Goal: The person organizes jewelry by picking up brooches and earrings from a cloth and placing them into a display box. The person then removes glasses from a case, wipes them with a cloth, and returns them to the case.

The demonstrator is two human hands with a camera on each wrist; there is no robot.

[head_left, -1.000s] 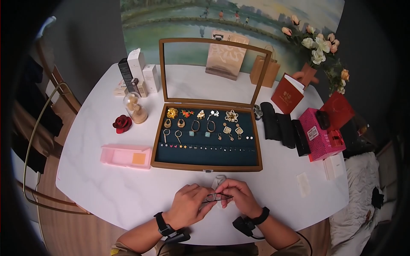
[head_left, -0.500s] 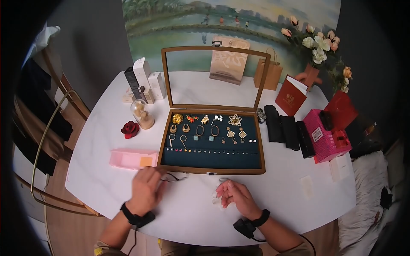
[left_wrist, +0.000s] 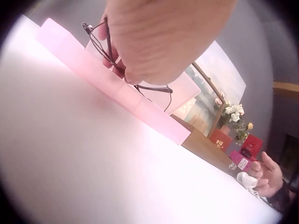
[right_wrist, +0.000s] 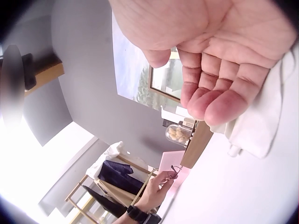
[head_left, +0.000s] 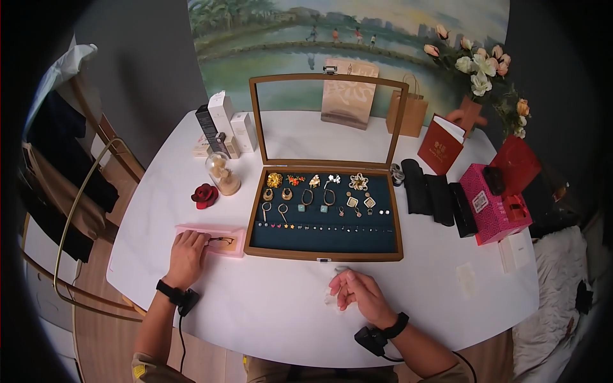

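Observation:
My left hand (head_left: pixel 186 260) pinches a pair of thin dark-framed eyeglasses (left_wrist: pixel 111 53) at an opened pink glasses case (head_left: pixel 228 253). In the left wrist view the glasses show on both sides of the fingers, just above the case's near wall. The case's lid stands up behind. My right hand (head_left: pixel 365 299) lies palm sideways on the table, fingers loosely bent with nothing between them. Beside and partly under it is a pale cleaning cloth (right_wrist: pixel 261 126).
A wooden jewelry box (head_left: pixel 324 257) with raised glass lid holds rows of earrings. Left of it are a red rose (head_left: pixel 204 196), a glass dome (head_left: pixel 223 175) and cosmetic boxes (head_left: pixel 220 115). Black cases (head_left: pixel 440 201) and a pink box (head_left: pixel 495 210) stand right.
My left hand has carried the eyeglasses leftward from the front of the jewelry box to the pink case. My right hand let go of them and stays by the cloth.

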